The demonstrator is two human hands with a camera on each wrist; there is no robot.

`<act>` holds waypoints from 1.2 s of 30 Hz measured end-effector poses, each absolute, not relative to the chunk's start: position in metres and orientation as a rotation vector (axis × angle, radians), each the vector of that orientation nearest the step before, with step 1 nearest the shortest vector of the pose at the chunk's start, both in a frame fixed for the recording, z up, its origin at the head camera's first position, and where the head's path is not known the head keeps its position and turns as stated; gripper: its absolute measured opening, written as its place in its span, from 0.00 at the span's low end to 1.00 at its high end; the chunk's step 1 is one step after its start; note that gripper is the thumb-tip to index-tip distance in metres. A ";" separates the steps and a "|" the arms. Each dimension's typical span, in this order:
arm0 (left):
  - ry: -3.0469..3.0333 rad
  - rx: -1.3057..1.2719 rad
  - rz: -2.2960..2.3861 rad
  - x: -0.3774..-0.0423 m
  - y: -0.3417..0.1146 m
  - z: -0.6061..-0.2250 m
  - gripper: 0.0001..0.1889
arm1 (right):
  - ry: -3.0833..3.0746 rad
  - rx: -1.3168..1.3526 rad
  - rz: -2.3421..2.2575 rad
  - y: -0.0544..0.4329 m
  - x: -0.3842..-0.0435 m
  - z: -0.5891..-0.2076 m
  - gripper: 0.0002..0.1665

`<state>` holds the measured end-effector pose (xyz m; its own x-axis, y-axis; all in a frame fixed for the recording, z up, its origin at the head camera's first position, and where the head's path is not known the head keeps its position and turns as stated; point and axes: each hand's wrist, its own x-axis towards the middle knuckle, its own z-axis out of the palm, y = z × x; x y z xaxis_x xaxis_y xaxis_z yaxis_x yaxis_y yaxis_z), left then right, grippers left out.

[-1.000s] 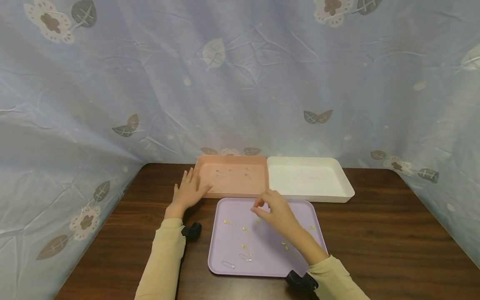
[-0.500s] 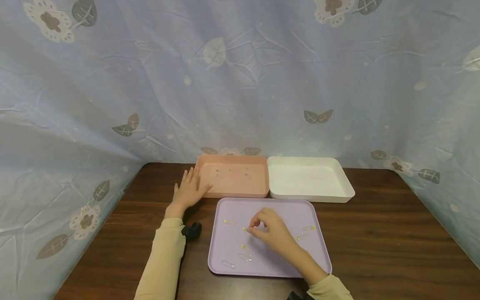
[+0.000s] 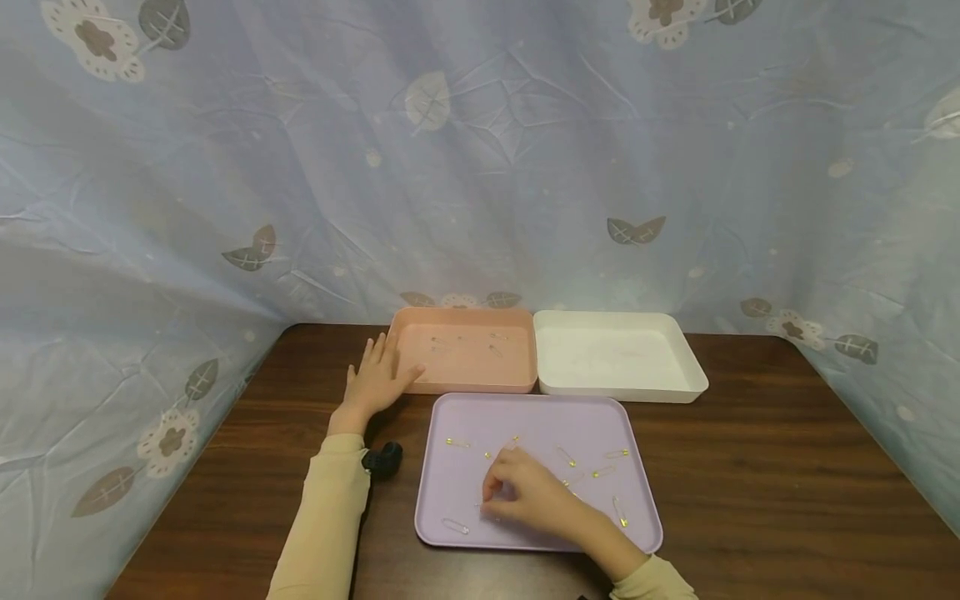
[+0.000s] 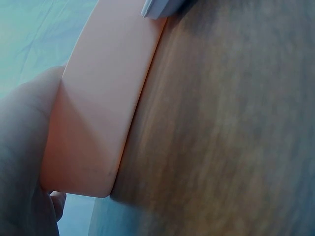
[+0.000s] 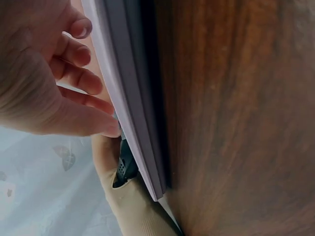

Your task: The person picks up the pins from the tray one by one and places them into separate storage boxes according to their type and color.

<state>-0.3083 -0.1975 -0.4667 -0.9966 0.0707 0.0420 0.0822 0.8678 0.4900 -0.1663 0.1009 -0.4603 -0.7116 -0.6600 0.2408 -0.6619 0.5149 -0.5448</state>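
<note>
My left hand point(image 3: 372, 385), fingers spread and straight, rests over the left end of the peach tray point(image 3: 480, 387), steadying against its wall point(image 4: 93, 113) in the left wrist view. Low over the lilac tray point(image 3: 540, 403), my right hand point(image 3: 525, 496) pinches with thumb and forefinger at a silver safety pin point(image 3: 497, 520), mostly covered by the fingers. Those two fingertips meet behind the tray's rim in the right wrist view, other fingers loosely curled. Another silver safety pin point(image 3: 455, 526) lies left of it. Several yellow-headed safety pins point(image 3: 617, 454) are scattered on the lilac tray.
Several silver pins point(image 3: 496, 351) lie in the peach tray. A white tray point(image 3: 624, 395) stands to its right, both behind the lilac tray. All sit on a dark wooden table point(image 3: 787, 467), with a floral curtain point(image 3: 480, 167) behind.
My right hand has moved from the lilac tray's back edge down toward its front left, uncovering yellow-headed pins on the right; some of these are newly visible. The left hand stays put.
</note>
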 end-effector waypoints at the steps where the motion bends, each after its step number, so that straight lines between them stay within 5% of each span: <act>1: -3.014 -0.124 -0.792 -0.308 -0.198 -0.466 0.50 | -2.748 1.211 0.970 0.101 -0.166 -0.461 0.08; 36: -3.023 -0.120 -0.765 -0.309 -0.198 -0.466 0.50 | -2.918 0.988 0.806 0.106 -0.167 -0.467 0.14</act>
